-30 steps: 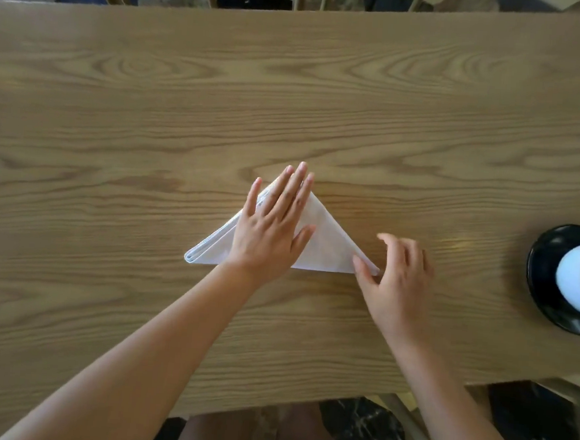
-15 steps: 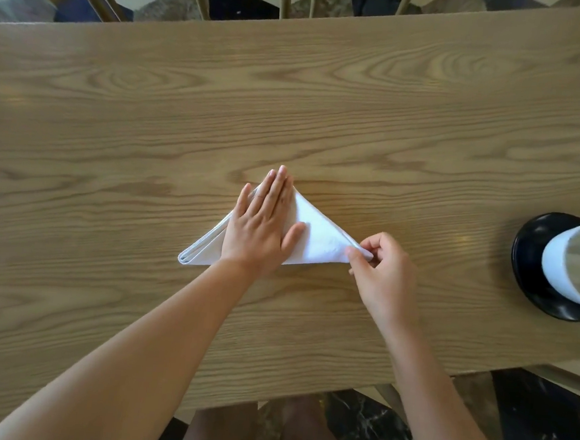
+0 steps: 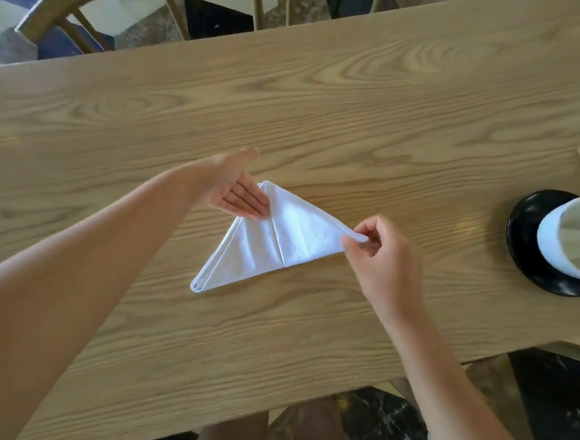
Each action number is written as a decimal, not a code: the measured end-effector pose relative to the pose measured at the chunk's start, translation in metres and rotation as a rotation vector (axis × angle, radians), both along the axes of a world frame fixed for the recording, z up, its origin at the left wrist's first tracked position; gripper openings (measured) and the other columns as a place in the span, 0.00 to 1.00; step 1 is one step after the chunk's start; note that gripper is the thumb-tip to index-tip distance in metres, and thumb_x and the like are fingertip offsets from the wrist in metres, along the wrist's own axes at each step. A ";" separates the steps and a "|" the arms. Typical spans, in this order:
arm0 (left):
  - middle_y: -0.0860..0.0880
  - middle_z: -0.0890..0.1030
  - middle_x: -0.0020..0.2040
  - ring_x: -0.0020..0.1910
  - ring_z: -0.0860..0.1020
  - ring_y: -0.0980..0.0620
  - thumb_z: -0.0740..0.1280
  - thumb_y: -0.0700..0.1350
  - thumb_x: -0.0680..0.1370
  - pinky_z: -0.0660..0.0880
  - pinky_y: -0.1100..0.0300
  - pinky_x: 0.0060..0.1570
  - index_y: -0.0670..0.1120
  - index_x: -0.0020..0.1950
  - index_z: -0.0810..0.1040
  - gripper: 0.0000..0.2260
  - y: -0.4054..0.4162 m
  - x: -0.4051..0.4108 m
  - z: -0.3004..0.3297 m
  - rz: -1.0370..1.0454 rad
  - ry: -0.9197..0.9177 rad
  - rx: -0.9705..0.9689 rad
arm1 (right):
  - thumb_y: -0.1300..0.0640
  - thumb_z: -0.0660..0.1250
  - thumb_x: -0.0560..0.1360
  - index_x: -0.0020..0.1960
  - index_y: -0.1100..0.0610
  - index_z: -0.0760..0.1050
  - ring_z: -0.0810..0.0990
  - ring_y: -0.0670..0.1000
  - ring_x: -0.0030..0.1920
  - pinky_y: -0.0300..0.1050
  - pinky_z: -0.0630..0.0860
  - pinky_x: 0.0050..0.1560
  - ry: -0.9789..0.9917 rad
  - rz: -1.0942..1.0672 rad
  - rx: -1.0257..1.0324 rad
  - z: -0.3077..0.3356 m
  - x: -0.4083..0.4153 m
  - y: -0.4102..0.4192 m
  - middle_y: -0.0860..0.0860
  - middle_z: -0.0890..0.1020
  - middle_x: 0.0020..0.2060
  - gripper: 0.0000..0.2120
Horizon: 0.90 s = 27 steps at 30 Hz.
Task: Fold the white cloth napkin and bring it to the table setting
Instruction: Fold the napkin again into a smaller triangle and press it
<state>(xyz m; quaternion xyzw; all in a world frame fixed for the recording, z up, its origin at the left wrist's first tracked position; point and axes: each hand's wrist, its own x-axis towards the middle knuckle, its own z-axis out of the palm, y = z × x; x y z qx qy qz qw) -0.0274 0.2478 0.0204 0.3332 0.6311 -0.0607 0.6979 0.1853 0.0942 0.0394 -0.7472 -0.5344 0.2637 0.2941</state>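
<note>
on the table (image 3: 325,85), right hand (image 3: 378,257) pinches napkin (image 3: 280,239) corner.

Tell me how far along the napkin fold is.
Done: the white napkin lies on the table as a triangle. In hand: the right hand pinches its right corner, and the left hand is open at the top edge. Left: finish folding and carry it toward the black plate.

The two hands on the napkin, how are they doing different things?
The left hand is open with flat fingers, its fingertips touching the white napkin near its top point. The right hand is curled, pinching the napkin's right corner between thumb and fingers and lifting it slightly. Both hands touch the same folded triangle on the wooden table.
</note>
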 end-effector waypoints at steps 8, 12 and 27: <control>0.35 0.83 0.49 0.47 0.83 0.41 0.57 0.63 0.76 0.82 0.54 0.42 0.31 0.42 0.83 0.34 0.028 -0.008 -0.015 -0.055 -0.029 -0.229 | 0.61 0.71 0.69 0.40 0.60 0.76 0.80 0.52 0.30 0.47 0.75 0.28 -0.175 0.132 0.307 0.019 -0.037 -0.014 0.50 0.81 0.30 0.04; 0.38 0.85 0.41 0.39 0.84 0.45 0.69 0.55 0.72 0.81 0.57 0.33 0.34 0.46 0.80 0.22 0.028 -0.003 -0.012 -0.173 0.042 -0.149 | 0.63 0.71 0.69 0.39 0.60 0.78 0.77 0.50 0.28 0.44 0.72 0.30 -0.226 0.237 0.429 0.018 -0.072 -0.018 0.49 0.80 0.28 0.02; 0.47 0.83 0.40 0.37 0.82 0.55 0.64 0.37 0.76 0.80 0.62 0.47 0.40 0.47 0.79 0.04 0.012 -0.009 0.008 -0.493 0.004 0.248 | 0.64 0.73 0.66 0.38 0.56 0.77 0.76 0.51 0.34 0.43 0.75 0.36 -0.158 0.393 0.341 -0.036 -0.161 -0.017 0.48 0.77 0.30 0.07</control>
